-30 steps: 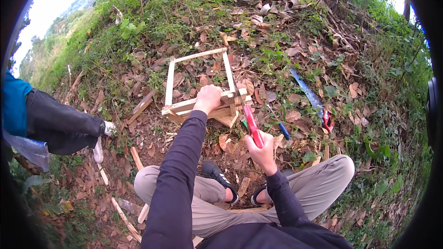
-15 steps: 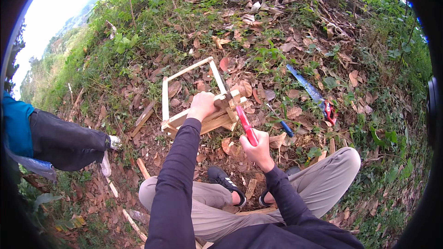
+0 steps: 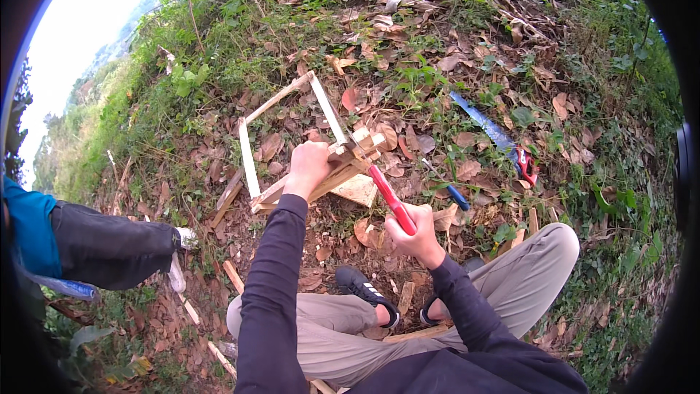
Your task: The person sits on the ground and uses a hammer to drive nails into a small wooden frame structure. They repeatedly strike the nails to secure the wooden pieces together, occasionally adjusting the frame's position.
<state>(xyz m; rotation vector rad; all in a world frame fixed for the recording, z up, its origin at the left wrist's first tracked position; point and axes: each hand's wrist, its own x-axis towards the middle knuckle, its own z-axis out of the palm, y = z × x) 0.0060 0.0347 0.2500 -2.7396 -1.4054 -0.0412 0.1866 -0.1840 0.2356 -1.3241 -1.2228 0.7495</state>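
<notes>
My left hand (image 3: 308,166) is closed on the near side of a light wooden frame (image 3: 324,109) made of thin strips, which is tilted up off the leafy ground. Short wood pieces sit at its right corner. In my right hand (image 3: 417,237) is a red-handled tool (image 3: 392,201), gripped near the handle's end. Its dark metal end meets the wood at that corner, just right of my left hand; I cannot make out its exact kind. Beneath the corner lies a pale flat wood block (image 3: 357,188).
A handsaw (image 3: 487,130) with a bluish blade and a blue-handled slim tool (image 3: 456,195) lie to the right. Another person's dark trouser leg (image 3: 113,244) is at the left. Loose wood strips (image 3: 232,276) are scattered around my bent legs. Leafy ground rises ahead.
The wooden frame has shifted slightly left and tilted up more, exposing the pale block beneath. Both hands have moved with it, the red-handled tool's end still at the wood.
</notes>
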